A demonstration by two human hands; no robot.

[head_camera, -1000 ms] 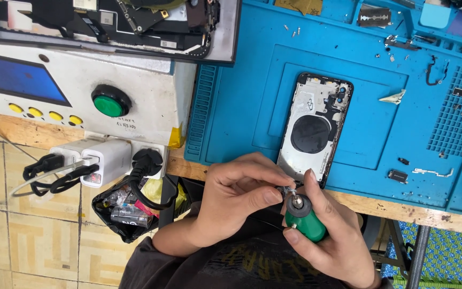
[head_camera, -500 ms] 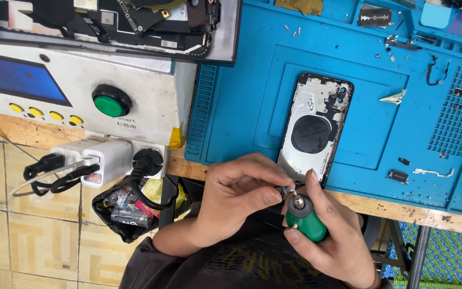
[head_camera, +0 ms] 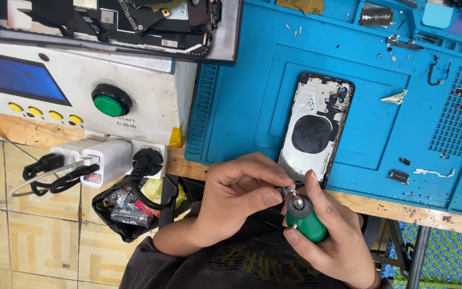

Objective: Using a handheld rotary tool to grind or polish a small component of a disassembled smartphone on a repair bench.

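My right hand [head_camera: 331, 235] grips a small green and black screwdriver [head_camera: 305, 217] below the bench edge, its metal tip pointing up at the camera. My left hand [head_camera: 241, 195] pinches at that tip with thumb and fingers; whatever sits between them is too small to make out. Just above both hands lies an opened phone housing [head_camera: 316, 128], its inner side up with a round black coil in the middle, on a blue work mat [head_camera: 241, 96].
A white machine [head_camera: 81, 80] with a green button and a blue screen stands at left, a dismantled device on top. Chargers and plugs [head_camera: 102, 160] hang at the wooden bench edge. Small screws, brackets and a razor blade [head_camera: 376, 16] lie scattered on the mat's right side.
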